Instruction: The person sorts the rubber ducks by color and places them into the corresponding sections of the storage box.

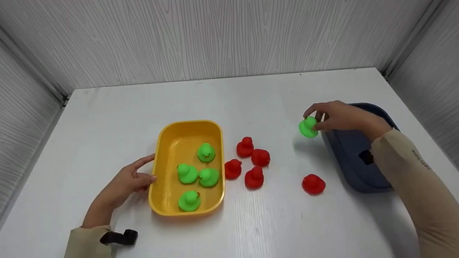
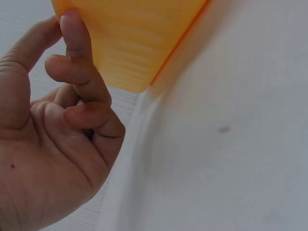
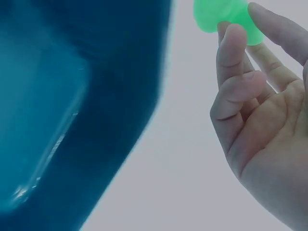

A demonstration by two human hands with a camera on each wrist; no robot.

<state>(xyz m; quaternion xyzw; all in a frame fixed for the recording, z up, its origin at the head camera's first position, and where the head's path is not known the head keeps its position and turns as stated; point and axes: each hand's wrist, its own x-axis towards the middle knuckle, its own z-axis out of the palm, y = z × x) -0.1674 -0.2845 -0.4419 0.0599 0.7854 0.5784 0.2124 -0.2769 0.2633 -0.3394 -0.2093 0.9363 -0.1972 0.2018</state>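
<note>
A person's right hand pinches a green duck in its fingers just above the white surface, beside a dark blue tray. The left hand, fingers loosely curled and holding nothing, touches the yellow tray containing four green ducks; five red ducks lie between the trays.

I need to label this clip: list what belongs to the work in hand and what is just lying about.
In hand: right hand pinching a green duck; left hand touching the yellow tray that holds four green ducks.
Lying about: five red ducks; dark blue tray; white table.
</note>
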